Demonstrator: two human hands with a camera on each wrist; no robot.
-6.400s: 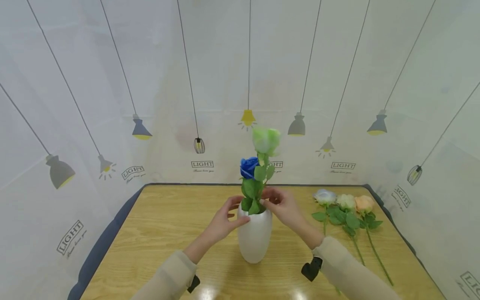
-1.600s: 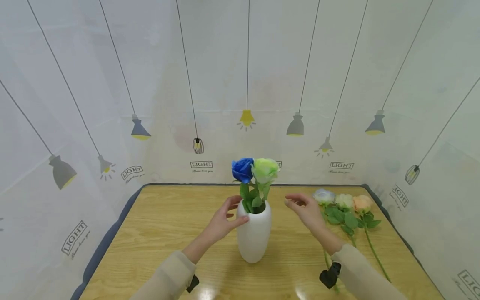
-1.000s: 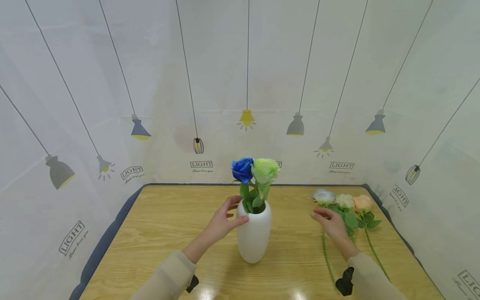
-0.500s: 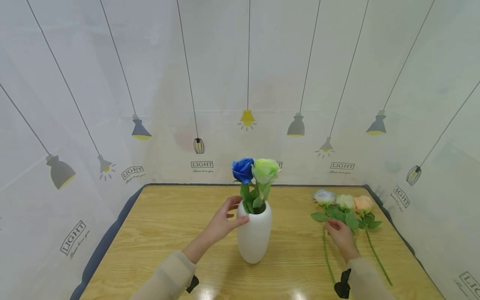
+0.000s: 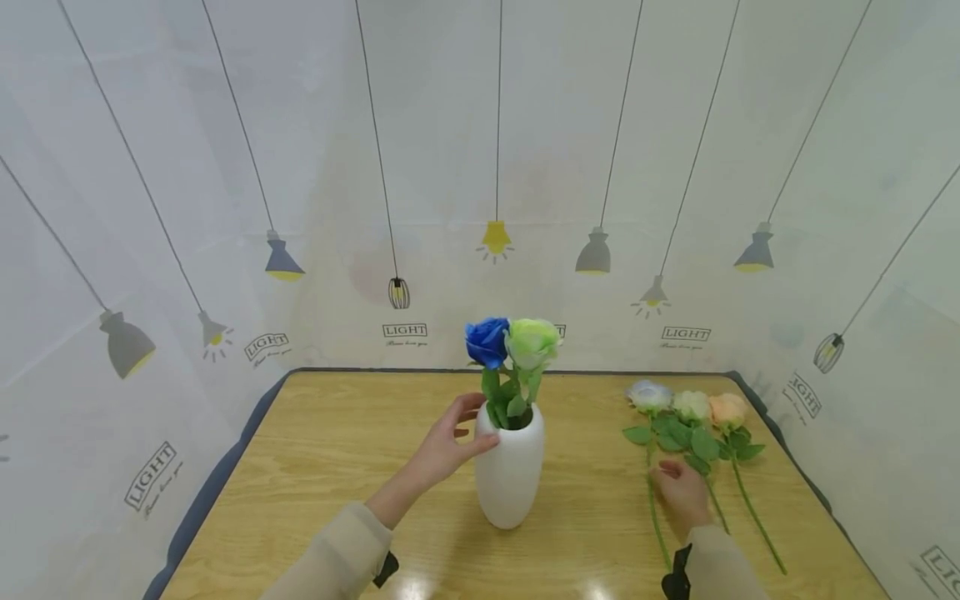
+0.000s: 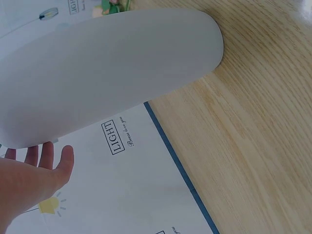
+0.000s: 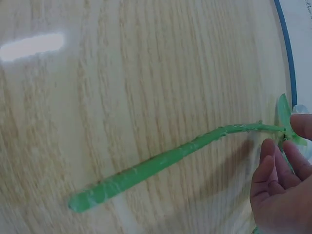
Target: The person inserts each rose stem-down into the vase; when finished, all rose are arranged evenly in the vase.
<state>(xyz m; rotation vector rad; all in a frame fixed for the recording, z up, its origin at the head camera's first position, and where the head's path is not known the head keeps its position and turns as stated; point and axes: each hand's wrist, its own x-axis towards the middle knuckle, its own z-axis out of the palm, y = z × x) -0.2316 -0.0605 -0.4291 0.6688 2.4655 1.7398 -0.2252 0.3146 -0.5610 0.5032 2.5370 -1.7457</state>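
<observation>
A white vase (image 5: 510,479) stands upright on the table, holding a blue rose (image 5: 487,342) and a pale green rose (image 5: 534,343). My left hand (image 5: 442,446) holds the vase near its rim, thumb in front and fingers at the far side. In the left wrist view, the left hand (image 6: 36,178) is against the vase's upper end. To the right, my right hand (image 5: 682,493) is at the stem (image 5: 654,508) of a pale bluish-white rose (image 5: 649,395). In the right wrist view, the thumb and bent fingers of the right hand (image 7: 287,187) are apart on either side of the stem.
A cream rose (image 5: 691,405) and a peach rose (image 5: 727,410) lie beside the bluish-white one on the wooden table (image 5: 337,417). A white curtain (image 5: 442,167) printed with lamps surrounds the table's back and sides.
Earlier, both hands were at the vase and the green rose stood higher; it has sunk lower into it. My right hand has moved right, then down along the bluish-white rose's stem. The left hand stayed.
</observation>
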